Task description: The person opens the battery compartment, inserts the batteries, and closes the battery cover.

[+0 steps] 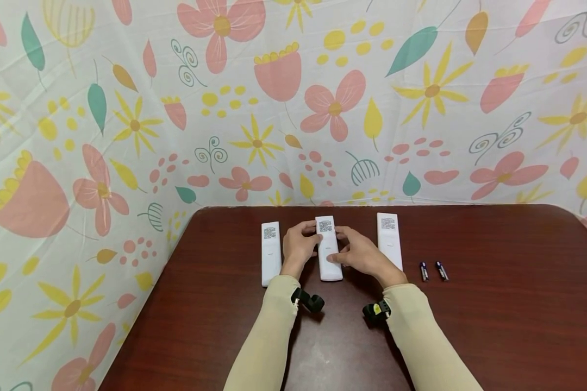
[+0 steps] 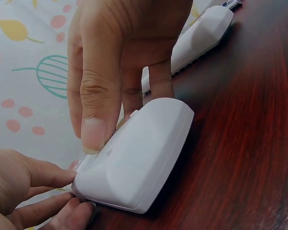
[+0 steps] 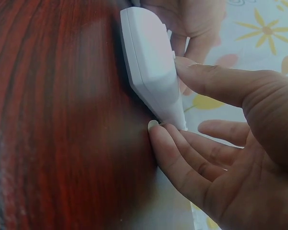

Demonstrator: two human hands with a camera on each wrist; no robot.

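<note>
A white remote control (image 1: 329,255) lies back side up on the table between both hands, its printed label at the far end. My left hand (image 1: 299,247) holds its left edge, thumb on top and fingers along the side. From the right, my right hand (image 1: 364,254) grips it, with the thumb (image 3: 201,76) on the back face and fingers down at the side edge. The near end of the remote control (image 2: 149,153) shows rounded in the left wrist view. Its far end is partly hidden by the hands there.
A second white remote control (image 1: 271,255) lies to the left, and a third remote control (image 1: 389,239) to the right, partly behind the right forearm. Two small batteries, one battery (image 1: 424,271) beside another battery (image 1: 442,271), lie farther right. A flower-patterned cloth (image 1: 332,163) hangs behind the table (image 1: 509,326).
</note>
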